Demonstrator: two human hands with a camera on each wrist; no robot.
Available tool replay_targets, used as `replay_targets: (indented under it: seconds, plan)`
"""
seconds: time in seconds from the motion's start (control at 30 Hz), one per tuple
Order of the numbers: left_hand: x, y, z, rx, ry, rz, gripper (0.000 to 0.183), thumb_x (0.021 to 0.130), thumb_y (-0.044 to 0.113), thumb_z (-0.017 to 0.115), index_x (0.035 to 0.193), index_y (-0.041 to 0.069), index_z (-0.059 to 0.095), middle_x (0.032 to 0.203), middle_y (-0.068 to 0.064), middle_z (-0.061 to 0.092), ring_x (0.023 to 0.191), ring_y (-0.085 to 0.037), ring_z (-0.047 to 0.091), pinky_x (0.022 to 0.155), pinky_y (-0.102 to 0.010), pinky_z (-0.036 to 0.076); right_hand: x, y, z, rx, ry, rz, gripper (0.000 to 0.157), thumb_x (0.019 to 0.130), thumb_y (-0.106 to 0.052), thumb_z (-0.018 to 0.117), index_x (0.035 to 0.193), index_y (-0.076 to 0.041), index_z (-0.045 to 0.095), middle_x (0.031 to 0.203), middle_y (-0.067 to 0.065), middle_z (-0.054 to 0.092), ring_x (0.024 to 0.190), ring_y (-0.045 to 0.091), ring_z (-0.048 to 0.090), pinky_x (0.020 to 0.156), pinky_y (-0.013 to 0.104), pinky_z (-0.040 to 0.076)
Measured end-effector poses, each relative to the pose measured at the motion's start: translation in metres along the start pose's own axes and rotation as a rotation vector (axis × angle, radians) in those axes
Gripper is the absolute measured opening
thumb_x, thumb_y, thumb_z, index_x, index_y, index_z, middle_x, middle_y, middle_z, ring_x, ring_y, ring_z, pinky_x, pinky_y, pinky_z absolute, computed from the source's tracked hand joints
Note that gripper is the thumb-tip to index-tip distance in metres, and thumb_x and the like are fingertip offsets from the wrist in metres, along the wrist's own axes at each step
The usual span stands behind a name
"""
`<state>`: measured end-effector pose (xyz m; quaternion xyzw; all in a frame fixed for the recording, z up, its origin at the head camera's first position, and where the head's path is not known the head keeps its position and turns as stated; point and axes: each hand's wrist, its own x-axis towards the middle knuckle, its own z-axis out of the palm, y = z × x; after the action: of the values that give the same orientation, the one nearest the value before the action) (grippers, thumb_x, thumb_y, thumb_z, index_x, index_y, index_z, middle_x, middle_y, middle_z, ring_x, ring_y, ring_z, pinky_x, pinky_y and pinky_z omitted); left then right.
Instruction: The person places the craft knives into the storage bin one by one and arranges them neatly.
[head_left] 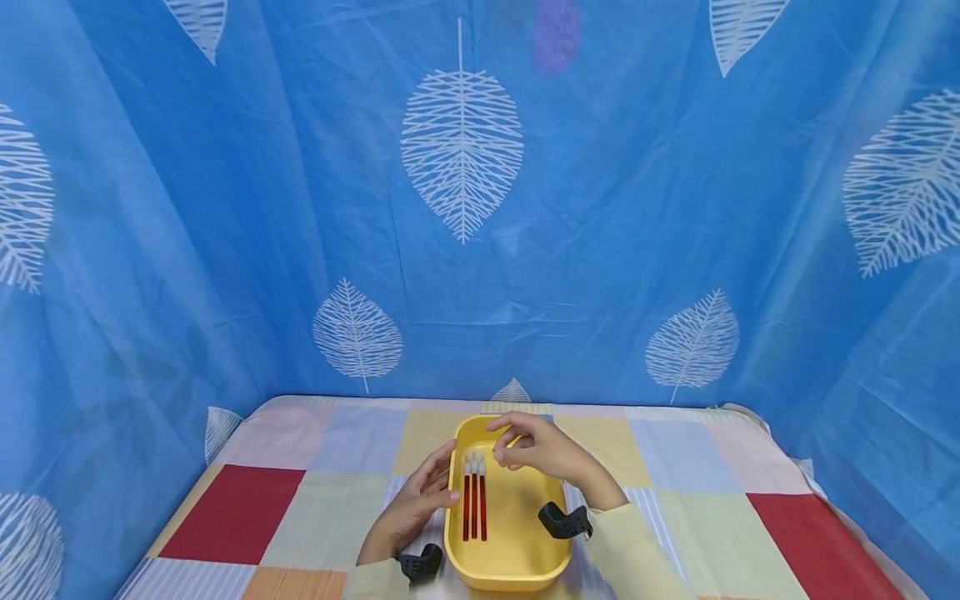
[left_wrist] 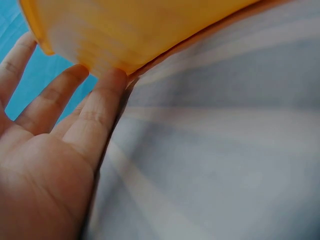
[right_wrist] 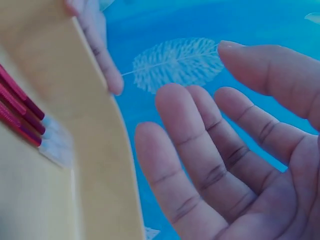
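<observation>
Three paintbrushes (head_left: 475,500) with dark red handles and pale tips lie side by side in a yellow plastic tray (head_left: 525,575), tips toward the far end. My left hand (head_left: 417,502) is at the tray's left side. In the left wrist view its fingertips (left_wrist: 112,82) are right at the tray's outer wall, fingers spread and fairly straight. Over the tray's far right part hovers my right hand (head_left: 536,446), loosely bent and holding nothing. The right wrist view shows its fingers (right_wrist: 185,120) apart from the brushes, beside the tray wall.
A patchwork-patterned cloth (head_left: 360,508) covers the table under the tray. Blue curtains (head_left: 570,250) with white leaf prints hang behind and on both sides. Dark straps (head_left: 566,521) sit on both wrists.
</observation>
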<state>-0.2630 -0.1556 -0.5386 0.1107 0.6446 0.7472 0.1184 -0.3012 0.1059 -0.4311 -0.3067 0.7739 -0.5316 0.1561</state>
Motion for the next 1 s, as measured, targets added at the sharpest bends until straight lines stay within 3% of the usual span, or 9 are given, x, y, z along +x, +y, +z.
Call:
replay_targets:
  seconds: [0.17, 0.4, 0.6, 0.77, 0.9, 1.0]
  plan:
    - [-0.001, 0.001, 0.0, 0.003, 0.006, 0.005, 0.089, 0.097, 0.009, 0.073, 0.172, 0.004, 0.024, 0.172, -0.033, 0.024, 0.156, -0.053, 0.032, 0.124, -0.061, 0.034, -0.011, -0.004, -0.004, 0.022, 0.01, -0.092, 0.039, 0.106, -0.004, 0.066, 0.14, 0.013, 0.06, 0.11, 0.017, 0.071, 0.098, 0.036, 0.075, 0.086, 0.033, 0.063]
    - [-0.003, 0.001, -0.001, -0.009, -0.028, 0.03, 0.092, 0.098, 0.01, 0.074, 0.172, 0.002, 0.02, 0.172, -0.035, 0.021, 0.156, -0.053, 0.031, 0.122, -0.052, 0.04, -0.03, -0.004, -0.01, 0.042, 0.088, -0.126, 0.037, 0.106, -0.003, 0.066, 0.139, 0.013, 0.061, 0.109, 0.021, 0.071, 0.093, 0.015, 0.074, 0.088, 0.034, 0.064]
    - [-0.003, -0.001, -0.001, -0.022, -0.027, 0.02, 0.092, 0.098, 0.01, 0.074, 0.172, 0.003, 0.02, 0.173, -0.034, 0.021, 0.157, -0.052, 0.03, 0.122, -0.049, 0.04, -0.043, 0.002, -0.014, 0.044, 0.167, -0.171, 0.034, 0.106, -0.001, 0.064, 0.136, 0.015, 0.061, 0.106, 0.019, 0.071, 0.092, 0.023, 0.075, 0.087, 0.035, 0.064]
    - [-0.003, -0.001, -0.003, -0.031, -0.035, 0.015, 0.091, 0.099, 0.009, 0.073, 0.173, 0.003, 0.02, 0.173, -0.033, 0.02, 0.158, -0.052, 0.028, 0.12, -0.044, 0.043, -0.052, 0.01, -0.019, 0.047, 0.222, -0.205, 0.032, 0.107, -0.002, 0.063, 0.135, 0.014, 0.062, 0.104, 0.012, 0.071, 0.091, 0.016, 0.075, 0.087, 0.033, 0.064]
    - [-0.003, 0.0, -0.003, -0.022, -0.032, 0.02, 0.091, 0.098, 0.009, 0.072, 0.172, 0.003, 0.02, 0.173, -0.033, 0.02, 0.158, -0.052, 0.029, 0.122, -0.049, 0.041, -0.058, 0.016, -0.023, 0.035, 0.284, -0.215, 0.031, 0.107, -0.001, 0.063, 0.134, 0.014, 0.063, 0.102, 0.005, 0.073, 0.089, 0.014, 0.075, 0.084, 0.031, 0.064]
    - [-0.003, 0.001, -0.001, -0.015, -0.031, 0.021, 0.091, 0.098, 0.01, 0.072, 0.172, 0.003, 0.02, 0.173, -0.034, 0.021, 0.157, -0.052, 0.03, 0.122, -0.053, 0.04, -0.063, 0.02, -0.026, 0.028, 0.326, -0.215, 0.03, 0.107, 0.0, 0.063, 0.133, 0.013, 0.063, 0.099, 0.007, 0.073, 0.087, 0.016, 0.075, 0.08, 0.029, 0.064]
